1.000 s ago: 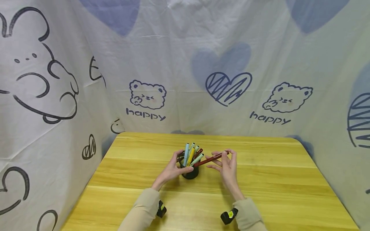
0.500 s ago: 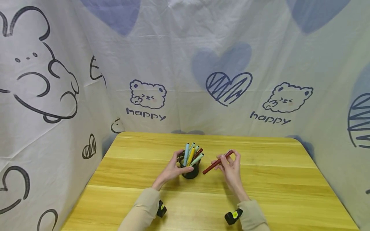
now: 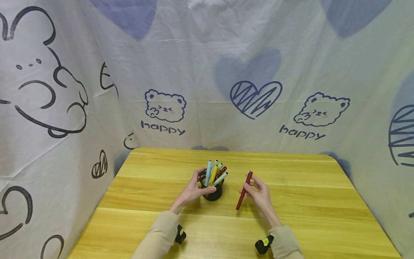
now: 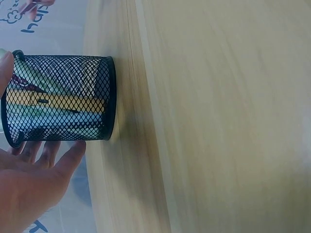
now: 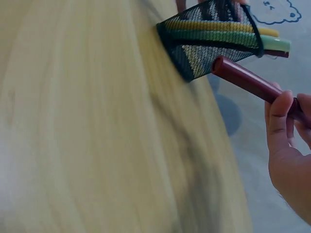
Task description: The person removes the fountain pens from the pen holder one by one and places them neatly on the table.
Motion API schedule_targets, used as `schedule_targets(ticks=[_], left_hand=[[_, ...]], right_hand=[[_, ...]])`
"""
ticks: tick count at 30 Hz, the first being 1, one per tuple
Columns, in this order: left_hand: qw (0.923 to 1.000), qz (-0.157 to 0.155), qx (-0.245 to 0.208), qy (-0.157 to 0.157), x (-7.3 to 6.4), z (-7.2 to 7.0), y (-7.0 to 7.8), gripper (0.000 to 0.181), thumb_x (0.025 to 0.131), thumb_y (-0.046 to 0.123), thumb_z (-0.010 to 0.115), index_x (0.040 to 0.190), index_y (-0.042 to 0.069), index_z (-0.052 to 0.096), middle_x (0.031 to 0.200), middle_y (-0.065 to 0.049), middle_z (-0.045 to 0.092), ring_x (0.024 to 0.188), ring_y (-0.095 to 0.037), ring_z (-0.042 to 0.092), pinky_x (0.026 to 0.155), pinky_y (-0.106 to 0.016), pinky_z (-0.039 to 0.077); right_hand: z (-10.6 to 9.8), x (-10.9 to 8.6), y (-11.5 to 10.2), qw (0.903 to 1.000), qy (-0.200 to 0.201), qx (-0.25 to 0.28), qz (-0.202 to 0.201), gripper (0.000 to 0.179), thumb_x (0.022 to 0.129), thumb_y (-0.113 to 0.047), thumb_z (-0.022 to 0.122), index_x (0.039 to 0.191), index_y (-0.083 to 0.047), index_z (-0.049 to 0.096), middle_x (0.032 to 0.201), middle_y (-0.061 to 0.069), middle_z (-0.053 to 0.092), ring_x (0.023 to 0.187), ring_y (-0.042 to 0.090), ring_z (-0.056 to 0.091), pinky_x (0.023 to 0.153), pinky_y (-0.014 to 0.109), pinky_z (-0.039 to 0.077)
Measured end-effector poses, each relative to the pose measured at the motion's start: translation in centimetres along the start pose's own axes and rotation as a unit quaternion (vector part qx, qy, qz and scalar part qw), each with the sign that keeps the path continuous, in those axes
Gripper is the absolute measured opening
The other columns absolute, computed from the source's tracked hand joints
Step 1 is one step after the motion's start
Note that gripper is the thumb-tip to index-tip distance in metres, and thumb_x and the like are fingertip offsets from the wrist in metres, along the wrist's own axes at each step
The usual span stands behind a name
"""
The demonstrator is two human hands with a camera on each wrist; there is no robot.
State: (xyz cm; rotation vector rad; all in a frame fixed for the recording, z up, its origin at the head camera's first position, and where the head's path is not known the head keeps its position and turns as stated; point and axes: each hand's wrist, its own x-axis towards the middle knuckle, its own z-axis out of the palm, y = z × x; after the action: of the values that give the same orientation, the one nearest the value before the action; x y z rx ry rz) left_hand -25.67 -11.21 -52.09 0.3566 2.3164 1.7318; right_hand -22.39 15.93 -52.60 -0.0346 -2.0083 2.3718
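Observation:
A black mesh pen holder (image 3: 213, 195) stands upright on the table. My left hand (image 3: 191, 189) holds it near the rim, thumb across the near side and fingers behind the left side. Inside lean several pens: light blue (image 3: 208, 172), yellow (image 3: 214, 175), pale green (image 3: 221, 178) and a dark red one (image 3: 223, 170). To the right of the holder, my right hand (image 3: 261, 196) pinches another dark red pen (image 3: 239, 202) between thumb and fingers. This pen tilts with its lower end toward me; in the right wrist view, the pen (image 5: 248, 83) points toward the holder (image 5: 187, 60).
The light wooden table (image 3: 307, 216) spreads around both hands. Behind it and along the sides hangs a white cloth (image 3: 207, 72) printed with hearts and bears. A small black wrist camera (image 3: 263, 245) sits at the right sleeve, another camera (image 3: 180, 234) at the left.
The dark red pen has come out of the holder's rim and moved right in my right hand, turning from a shallow slant to a steep one. My left hand stays on the holder.

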Motion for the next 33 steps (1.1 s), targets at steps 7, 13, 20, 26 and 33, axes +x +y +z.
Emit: schedule_targets(ticks=[7, 13, 20, 26, 33], left_hand=[[1.0000, -0.001, 0.008, 0.000, -0.1, 0.0, 0.2, 0.096, 0.086, 0.033, 0.081, 0.159, 0.012, 0.021, 0.163, -0.015, 0.029, 0.149, -0.037, 0.033, 0.117, -0.058, 0.036], [0.9999, -0.001, 0.011, 0.000, -0.1, 0.0, 0.2, 0.096, 0.086, 0.033, 0.081, 0.158, 0.012, 0.022, 0.163, -0.015, 0.030, 0.149, -0.037, 0.034, 0.117, -0.058, 0.037], [1.0000, 0.005, 0.006, -0.005, 0.1, 0.0, 0.1, 0.097, 0.086, 0.032, 0.082, 0.158, 0.009, 0.021, 0.162, -0.016, 0.030, 0.149, -0.038, 0.034, 0.117, -0.057, 0.038], [1.0000, 0.007, 0.003, 0.001, 0.4, 0.1, -0.1, 0.094, 0.086, 0.029, 0.081, 0.158, 0.008, 0.022, 0.162, -0.017, 0.031, 0.148, -0.039, 0.035, 0.116, -0.057, 0.039], [0.9999, 0.003, 0.012, -0.005, 0.2, 0.0, 0.0, 0.096, 0.085, 0.034, 0.081, 0.157, 0.010, 0.022, 0.162, -0.016, 0.031, 0.148, -0.038, 0.035, 0.116, -0.056, 0.039]], right_hand=[[-0.4, 0.2, 0.7, 0.9962, -0.002, -0.082, 0.029, 0.044, 0.099, -0.001, 0.061, 0.141, 0.008, 0.052, 0.091, 0.007, 0.065, 0.071, 0.016, 0.074, 0.065, 0.032, 0.061], [-0.7, 0.5, 1.3, 0.9843, 0.010, -0.171, 0.042, 0.045, 0.097, -0.004, 0.064, 0.138, 0.011, 0.053, 0.093, 0.013, 0.070, 0.064, 0.011, 0.062, 0.060, 0.027, 0.056], [-0.6, 0.8, 1.9, 0.9739, -0.001, -0.223, 0.045, 0.039, 0.097, -0.005, 0.064, 0.133, 0.009, 0.058, 0.091, 0.017, 0.069, 0.059, 0.014, 0.055, 0.051, 0.024, 0.046], [-0.5, 1.0, 2.3, 0.9680, -0.008, -0.246, 0.050, 0.031, 0.094, 0.001, 0.065, 0.122, 0.012, 0.062, 0.085, 0.017, 0.069, 0.054, 0.011, 0.053, 0.047, 0.022, 0.043], [-0.5, 0.9, 2.7, 0.9609, -0.025, -0.269, 0.061, 0.037, 0.090, 0.001, 0.069, 0.124, 0.014, 0.060, 0.085, 0.017, 0.069, 0.056, 0.013, 0.057, 0.048, 0.024, 0.047]])
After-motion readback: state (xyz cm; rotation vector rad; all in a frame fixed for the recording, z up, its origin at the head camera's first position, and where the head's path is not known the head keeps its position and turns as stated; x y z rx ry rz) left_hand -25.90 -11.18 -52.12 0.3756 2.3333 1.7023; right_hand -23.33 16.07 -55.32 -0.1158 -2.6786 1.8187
